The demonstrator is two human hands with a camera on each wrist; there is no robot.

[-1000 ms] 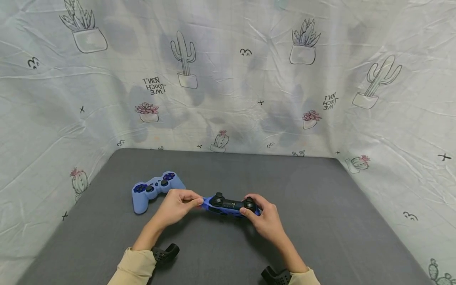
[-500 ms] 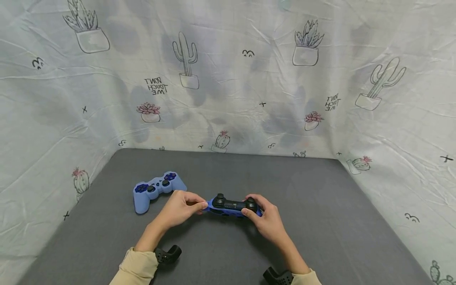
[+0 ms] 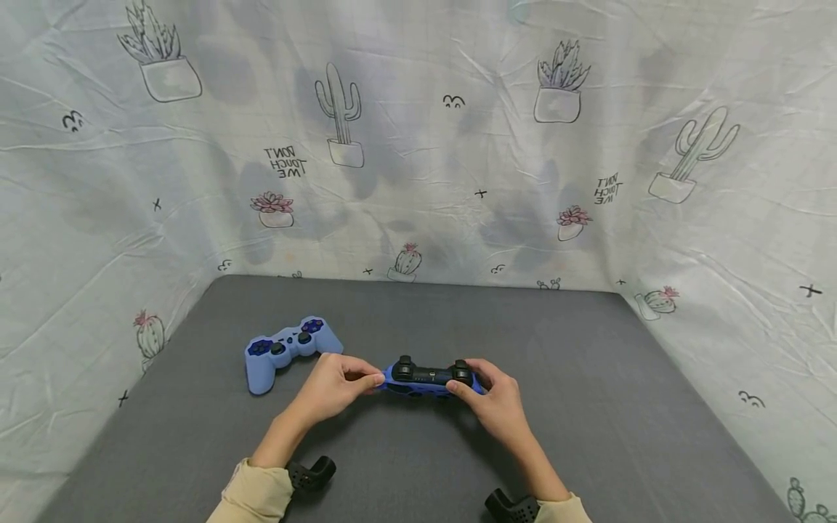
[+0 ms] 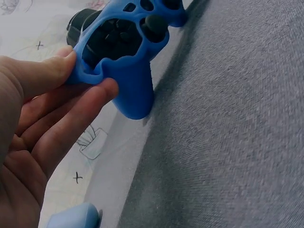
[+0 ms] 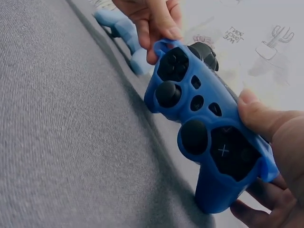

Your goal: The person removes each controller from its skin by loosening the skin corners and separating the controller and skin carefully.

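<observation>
A black game controller in a dark blue silicone skin (image 3: 425, 378) (image 5: 204, 123) (image 4: 123, 47) is held just above the grey mat between both hands. My left hand (image 3: 340, 381) (image 4: 42, 123) pinches the skin's left edge between thumb and fingers and stretches it off the controller body. My right hand (image 3: 493, 396) (image 5: 270, 142) grips the controller's right handle, thumb on top near the face buttons. A second controller in a light blue skin (image 3: 288, 349) (image 4: 71, 218) lies on the mat to the left, untouched.
The grey mat (image 3: 588, 407) is bounded at the back and on both sides by a white cloth printed with cacti (image 3: 418, 145). Black wrist mounts (image 3: 312, 472) (image 3: 510, 505) show near the beige sleeves at the bottom.
Both hands and the dark blue controller have shifted slightly to the right. The left hand keeps its pinch on the skin's edge. The light blue controller has not moved.
</observation>
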